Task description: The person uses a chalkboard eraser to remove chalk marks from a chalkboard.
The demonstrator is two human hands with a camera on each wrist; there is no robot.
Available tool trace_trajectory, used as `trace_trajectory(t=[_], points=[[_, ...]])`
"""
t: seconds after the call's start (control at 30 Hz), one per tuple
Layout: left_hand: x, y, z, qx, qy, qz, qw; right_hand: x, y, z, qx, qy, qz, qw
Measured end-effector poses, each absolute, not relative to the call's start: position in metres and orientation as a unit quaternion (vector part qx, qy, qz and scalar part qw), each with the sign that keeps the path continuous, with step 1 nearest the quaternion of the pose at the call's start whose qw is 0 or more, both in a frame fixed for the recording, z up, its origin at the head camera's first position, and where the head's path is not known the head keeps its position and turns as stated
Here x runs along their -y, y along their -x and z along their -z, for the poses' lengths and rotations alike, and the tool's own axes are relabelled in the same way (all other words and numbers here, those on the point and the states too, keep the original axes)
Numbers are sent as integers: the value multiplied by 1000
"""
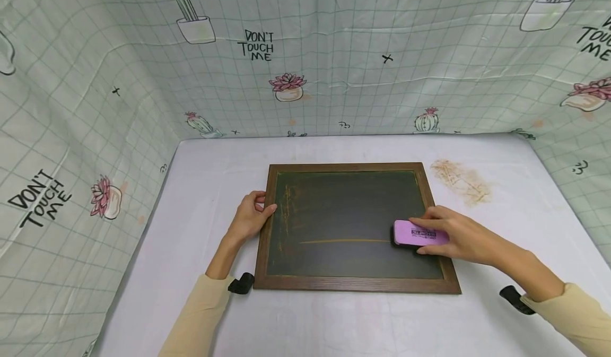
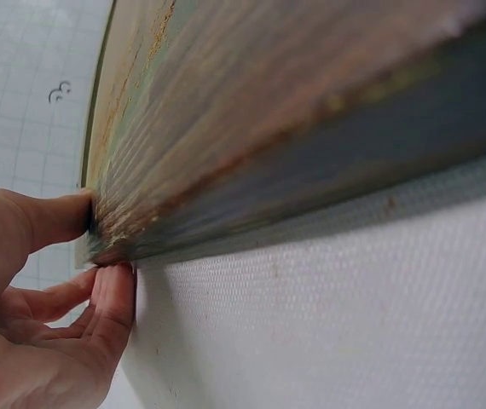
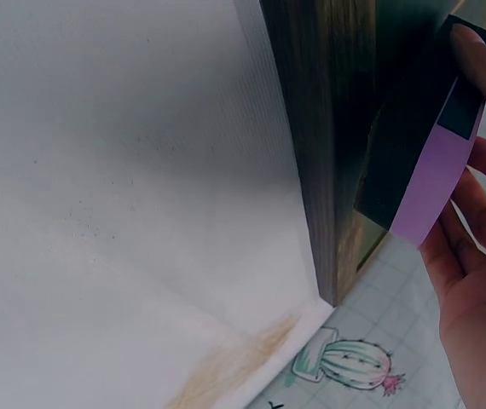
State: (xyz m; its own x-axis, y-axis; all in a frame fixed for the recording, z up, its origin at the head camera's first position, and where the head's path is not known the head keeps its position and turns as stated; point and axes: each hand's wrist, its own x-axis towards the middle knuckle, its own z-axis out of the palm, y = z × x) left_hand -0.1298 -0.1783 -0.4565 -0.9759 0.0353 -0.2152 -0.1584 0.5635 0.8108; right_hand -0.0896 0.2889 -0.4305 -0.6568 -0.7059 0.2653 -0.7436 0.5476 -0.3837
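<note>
A wood-framed chalkboard lies on the white table, with a yellowish chalk line across its lower half and faint smears near its left side. My left hand pinches the left frame edge, thumb on top and fingertips at the underside, as the left wrist view shows. In my right hand is a purple board eraser with a dark felt base, gripped by its sides between thumb and fingers. The eraser sits over the board's right part, at the right end of the chalk line.
A brownish-yellow dust smudge marks the white tablecloth beyond the board's upper right corner. A grid-patterned curtain with cactus drawings rises behind the table and along both sides. Black straps sit at the wrists.
</note>
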Motion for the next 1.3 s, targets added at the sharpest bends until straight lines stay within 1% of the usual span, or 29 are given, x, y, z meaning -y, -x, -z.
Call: trace_trajectory(t=[0.17,0.47,0.93,1.3], points=[[178,130,457,-880,30,-463,102,-287,89,437,871,-425,-241,50],[179,131,456,-879,36,-463,107,-278,87,442,866,-439,-221,90],[178,130,457,-881,36,-459,105,-258,88,446,863,-436,-239,86],[178,130,457,-881,34,-461,99,-244,90,447,870,-420,-248,65]])
